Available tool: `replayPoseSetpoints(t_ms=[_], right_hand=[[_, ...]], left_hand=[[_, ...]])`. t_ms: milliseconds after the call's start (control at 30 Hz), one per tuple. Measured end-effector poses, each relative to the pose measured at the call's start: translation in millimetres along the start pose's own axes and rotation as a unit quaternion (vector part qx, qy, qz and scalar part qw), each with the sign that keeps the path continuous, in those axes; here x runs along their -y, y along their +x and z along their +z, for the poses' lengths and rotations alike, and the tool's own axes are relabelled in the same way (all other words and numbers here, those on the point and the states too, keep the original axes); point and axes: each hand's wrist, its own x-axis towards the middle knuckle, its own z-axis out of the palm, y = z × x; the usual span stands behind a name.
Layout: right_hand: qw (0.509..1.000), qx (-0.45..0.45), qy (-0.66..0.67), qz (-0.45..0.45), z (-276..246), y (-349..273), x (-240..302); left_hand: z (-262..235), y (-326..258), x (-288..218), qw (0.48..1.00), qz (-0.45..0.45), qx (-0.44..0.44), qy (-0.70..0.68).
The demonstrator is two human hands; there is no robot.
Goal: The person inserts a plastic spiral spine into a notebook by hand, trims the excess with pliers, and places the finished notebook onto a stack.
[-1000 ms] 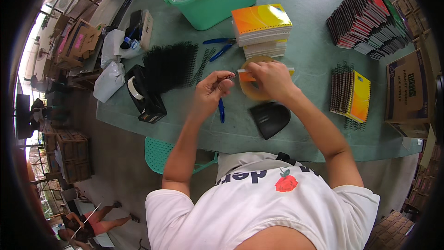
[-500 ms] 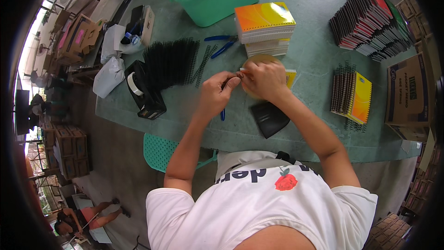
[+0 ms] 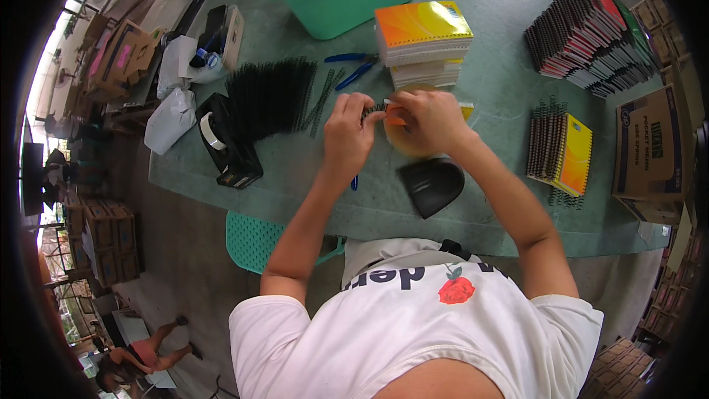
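In front of me, my left hand point(image 3: 347, 134) pinches a dark spiral binding coil point(image 3: 374, 111) between thumb and fingers. Its far end meets the edge of a small orange-covered notebook point(image 3: 399, 116), which my right hand point(image 3: 437, 120) grips from above, largely hiding it. Under that hand lies a round, yellowish disc point(image 3: 405, 145), and a yellow piece point(image 3: 467, 111) shows past the knuckles. Nearer me rests a black curved-edged piece point(image 3: 434, 186). Just beyond my hands stand stacked yellow-orange notebooks point(image 3: 422, 28). Blue-handled cutters point(image 3: 356, 75) lie left of them, near loose coils point(image 3: 322, 103).
Left are a heap of black coils point(image 3: 267, 100) and a tape dispenser point(image 3: 235, 151). A green tub point(image 3: 341, 7) stands at the back. Rightward sit coil-bound notebooks point(image 3: 580, 37), smaller yellow ones point(image 3: 574, 155) and a cardboard box point(image 3: 653, 151). Another person point(image 3: 140, 358) is far off, lower left.
My left hand has turned more upright, and more of the coil shows between my hands. The right hand has shifted slightly, showing more of the notebook's orange cover.
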Motion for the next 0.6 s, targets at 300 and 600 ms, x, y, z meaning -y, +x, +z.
replayPoseSetpoints(t_ms=[300,600], right_hand=[[0.999,0.025,0.018,0.018,-5,5,0],[0.999,0.038,-0.024,-0.017,-9,6,-4]], left_hand=[[-5,4,-6,0.976,-0.177,0.093,-0.09],[3,5,9,0.999,0.024,0.021,0.035]])
